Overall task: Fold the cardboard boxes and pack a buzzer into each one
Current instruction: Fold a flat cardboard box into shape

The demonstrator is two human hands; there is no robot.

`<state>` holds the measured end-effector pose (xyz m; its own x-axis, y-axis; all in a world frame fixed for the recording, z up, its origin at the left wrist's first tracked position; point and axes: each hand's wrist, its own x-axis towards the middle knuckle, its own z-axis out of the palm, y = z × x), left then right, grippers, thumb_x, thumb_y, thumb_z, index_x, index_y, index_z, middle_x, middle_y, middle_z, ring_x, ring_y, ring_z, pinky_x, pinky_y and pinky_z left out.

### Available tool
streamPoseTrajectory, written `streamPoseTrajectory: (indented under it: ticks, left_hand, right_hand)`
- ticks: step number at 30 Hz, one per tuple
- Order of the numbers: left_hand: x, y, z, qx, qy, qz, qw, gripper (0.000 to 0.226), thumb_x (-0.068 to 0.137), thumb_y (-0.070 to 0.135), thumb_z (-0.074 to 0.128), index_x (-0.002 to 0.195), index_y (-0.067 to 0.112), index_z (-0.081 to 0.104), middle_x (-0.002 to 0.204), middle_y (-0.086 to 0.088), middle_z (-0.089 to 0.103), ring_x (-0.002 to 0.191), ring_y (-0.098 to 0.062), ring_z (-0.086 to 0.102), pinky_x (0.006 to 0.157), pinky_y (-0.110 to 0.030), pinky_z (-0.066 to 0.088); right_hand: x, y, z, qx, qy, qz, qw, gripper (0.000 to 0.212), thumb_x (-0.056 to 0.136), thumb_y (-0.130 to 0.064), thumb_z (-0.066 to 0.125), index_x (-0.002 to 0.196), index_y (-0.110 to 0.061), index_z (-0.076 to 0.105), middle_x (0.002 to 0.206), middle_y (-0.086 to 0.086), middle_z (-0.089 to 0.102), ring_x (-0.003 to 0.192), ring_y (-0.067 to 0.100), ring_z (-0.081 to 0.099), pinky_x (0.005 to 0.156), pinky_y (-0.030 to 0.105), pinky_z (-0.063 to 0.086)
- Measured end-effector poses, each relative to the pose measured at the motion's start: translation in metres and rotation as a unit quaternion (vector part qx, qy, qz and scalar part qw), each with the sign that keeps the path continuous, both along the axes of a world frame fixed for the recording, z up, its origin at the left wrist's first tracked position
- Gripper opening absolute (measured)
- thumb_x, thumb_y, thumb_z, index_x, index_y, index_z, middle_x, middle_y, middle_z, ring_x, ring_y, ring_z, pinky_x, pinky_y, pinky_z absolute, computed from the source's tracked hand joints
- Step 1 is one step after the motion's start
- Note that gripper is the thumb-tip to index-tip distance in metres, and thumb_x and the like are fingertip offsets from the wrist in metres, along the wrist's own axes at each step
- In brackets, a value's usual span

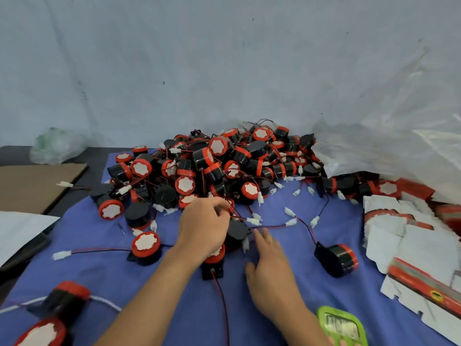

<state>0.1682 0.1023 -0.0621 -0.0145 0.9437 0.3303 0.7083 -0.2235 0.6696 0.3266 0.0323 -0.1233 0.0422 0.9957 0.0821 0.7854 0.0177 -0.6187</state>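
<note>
The left hand (pixel 203 226) sits at the near edge of the pile of buzzers (pixel 224 166). Its fingers are curled and pinch thin red-and-black wires (pixel 233 213), probably to tease one lead free, since the leads in the pile cross and tangle. Partly under that hand lies a black buzzer (pixel 238 232), which I judge to be the unit being drawn clear.

The right hand (pixel 272 263), a little nearer the person than the pile's edge, lies with straight fingers flat on the blue cloth (pixel 361 295) and grips nothing. It looks placed to steady the work or to take the freed unit.

A loose buzzer (pixel 336 260) lies on its side in front of the pile's right half. To the right of the pile, a stack of flat boxes (pixel 404 228) lies unfolded, white faces up with red print showing. None stands erected, so nothing is packed yet. Behind the pile's right end a clear plastic bag (pixel 374 151) sags open with a few buzzers at its mouth.

Left of the pile a brown cardboard sheet (pixel 32 186) rests on the dark bench (pixel 96 158). A green timer (pixel 341 325) lies well in front of the pile.
</note>
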Motion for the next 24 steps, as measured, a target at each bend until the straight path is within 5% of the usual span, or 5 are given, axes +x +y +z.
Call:
streamPoseTrajectory:
  ticks: [7, 15, 18, 21, 24]
  left_hand:
    - [0.001, -0.007, -0.035, 0.060, 0.160, -0.041, 0.985, 0.040, 0.087, 0.046, 0.047, 0.113, 0.035, 0.076, 0.100, 0.010, 0.077, 0.093, -0.016, 0.062, 0.094, -0.030, 0.034]
    - [-0.008, -0.020, -0.035, 0.044, 0.261, -0.111, 0.958, 0.069, 0.075, 0.047, 0.064, 0.142, 0.028, 0.055, 0.128, 0.007, 0.068, 0.122, -0.020, 0.057, 0.122, -0.043, 0.024]
    - [-0.001, -0.023, -0.035, 0.081, 0.236, -0.088, 0.964, 0.066, 0.080, 0.034, 0.073, 0.141, 0.022, 0.053, 0.118, 0.001, 0.070, 0.115, -0.022, 0.057, 0.117, -0.043, 0.032]
    - [0.004, -0.032, -0.023, 0.128, 0.168, -0.080, 0.974, 0.054, 0.078, 0.039, 0.075, 0.126, 0.029, 0.053, 0.104, 0.008, 0.062, 0.101, -0.014, 0.048, 0.081, -0.030, 0.041]
    - [0.003, -0.038, -0.008, 0.063, 0.119, -0.096, 0.986, 0.034, 0.079, 0.053, 0.066, 0.107, 0.042, 0.051, 0.096, 0.019, 0.058, 0.093, -0.011, 0.053, 0.067, -0.026, 0.038]
  right_hand:
    - [0.001, 0.001, 0.001, 0.025, 0.006, 0.016, 1.000, 0.073, 0.093, -0.013, 0.054, 0.160, -0.029, 0.028, 0.159, -0.005, 0.040, 0.147, 0.019, 0.034, 0.121, 0.031, 0.025]
    - [-0.011, -0.003, 0.005, 0.042, -0.046, 0.042, 0.997, 0.061, 0.096, -0.017, 0.048, 0.155, -0.023, 0.036, 0.144, -0.001, 0.054, 0.130, 0.021, 0.046, 0.115, 0.032, 0.026]
    - [-0.011, -0.005, 0.007, 0.055, 0.005, 0.038, 0.998, 0.058, 0.093, -0.013, 0.052, 0.148, -0.030, 0.046, 0.131, -0.011, 0.064, 0.120, 0.016, 0.056, 0.105, 0.030, 0.040]
    - [-0.008, -0.010, 0.013, 0.083, 0.229, -0.012, 0.970, 0.052, 0.094, -0.013, 0.061, 0.136, -0.042, 0.057, 0.107, -0.035, 0.069, 0.100, -0.008, 0.064, 0.087, 0.014, 0.050]
    - [-0.005, -0.015, 0.017, 0.089, 0.324, -0.031, 0.941, 0.054, 0.090, -0.009, 0.067, 0.136, -0.037, 0.060, 0.110, -0.027, 0.072, 0.104, -0.005, 0.067, 0.090, 0.027, 0.057]
